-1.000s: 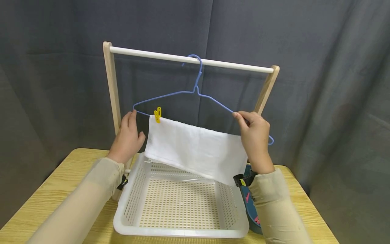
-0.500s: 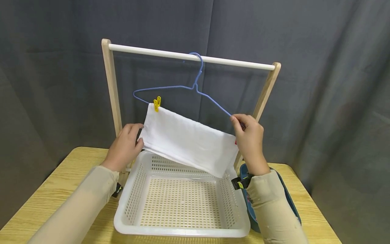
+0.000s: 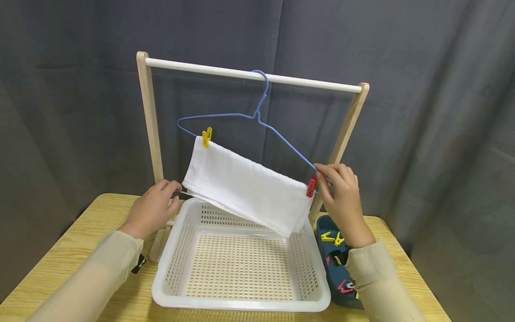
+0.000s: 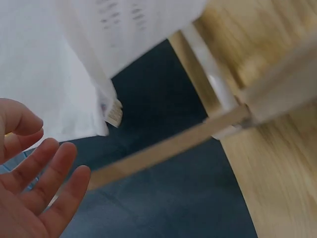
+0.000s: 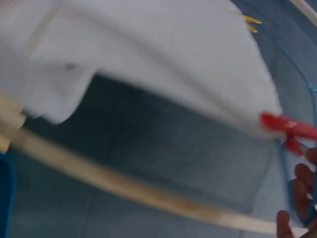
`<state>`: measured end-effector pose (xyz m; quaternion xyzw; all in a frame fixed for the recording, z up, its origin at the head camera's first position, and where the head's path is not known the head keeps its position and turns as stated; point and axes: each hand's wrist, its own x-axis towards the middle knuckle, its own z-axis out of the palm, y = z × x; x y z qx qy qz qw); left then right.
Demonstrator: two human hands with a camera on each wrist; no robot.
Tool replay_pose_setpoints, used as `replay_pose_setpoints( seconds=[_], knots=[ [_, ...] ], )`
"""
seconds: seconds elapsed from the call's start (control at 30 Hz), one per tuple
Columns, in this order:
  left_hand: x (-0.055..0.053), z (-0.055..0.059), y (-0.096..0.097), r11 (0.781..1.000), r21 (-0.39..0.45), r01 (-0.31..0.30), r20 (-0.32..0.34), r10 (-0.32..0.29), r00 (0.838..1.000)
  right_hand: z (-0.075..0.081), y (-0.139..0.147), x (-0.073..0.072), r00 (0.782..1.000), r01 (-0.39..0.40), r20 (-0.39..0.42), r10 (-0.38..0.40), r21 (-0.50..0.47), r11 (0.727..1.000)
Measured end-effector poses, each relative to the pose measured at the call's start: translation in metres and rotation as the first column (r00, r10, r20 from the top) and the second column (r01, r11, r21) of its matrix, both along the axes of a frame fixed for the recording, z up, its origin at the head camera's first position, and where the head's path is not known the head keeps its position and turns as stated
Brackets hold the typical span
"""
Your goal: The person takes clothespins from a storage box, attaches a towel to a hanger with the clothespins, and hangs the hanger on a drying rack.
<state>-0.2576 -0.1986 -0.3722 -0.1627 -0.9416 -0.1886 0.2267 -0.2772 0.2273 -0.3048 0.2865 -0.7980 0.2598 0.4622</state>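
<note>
A blue clothes hanger [image 3: 217, 116] hangs by its hook from the rack's white bar, its right side tilted down. From its lower wire hangs a white towel [image 3: 249, 188], fixed by a yellow clothespin [image 3: 207, 137] at the left and a red clothespin [image 3: 311, 186] at the right. My right hand [image 3: 342, 197] pinches the hanger's right end, right beside the red clothespin. Its fingers show at the edge of the right wrist view. My left hand [image 3: 150, 208] is near the towel's lower left corner; the left wrist view shows its fingers [image 4: 54, 168] spread loosely, holding nothing.
A white perforated basket [image 3: 241, 305] stands below the towel on the wooden table [image 3: 108, 210]. At its right is a dark blue tray [image 3: 327, 223] with several clothespins. The wooden rack's posts [image 3: 148, 112] rise on both sides, before a grey curtain.
My left hand has left the hanger's left end and dropped down past the towel. My right hand has slid down to the hanger's right end, uncovering the red clothespin. The hanger tilts more.
</note>
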Motion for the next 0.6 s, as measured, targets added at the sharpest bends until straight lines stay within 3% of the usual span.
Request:
replay_pose_setpoints(
  seconds=[0.23, 0.6],
  knots=[
    [0.004, -0.011, -0.019, 0.998, -0.067, -0.018, 0.016, 0.019, 1.000, -0.017, 0.030, 0.004, 0.999, -0.013, -0.037, 0.016, 0.065, 0.998],
    [0.006, -0.027, -0.045, 0.986, -0.164, -0.041, 0.013, 0.044, 0.999, -0.051, 0.082, 0.010, 0.991, 0.008, 0.126, -0.032, 0.188, 0.982]
  ],
)
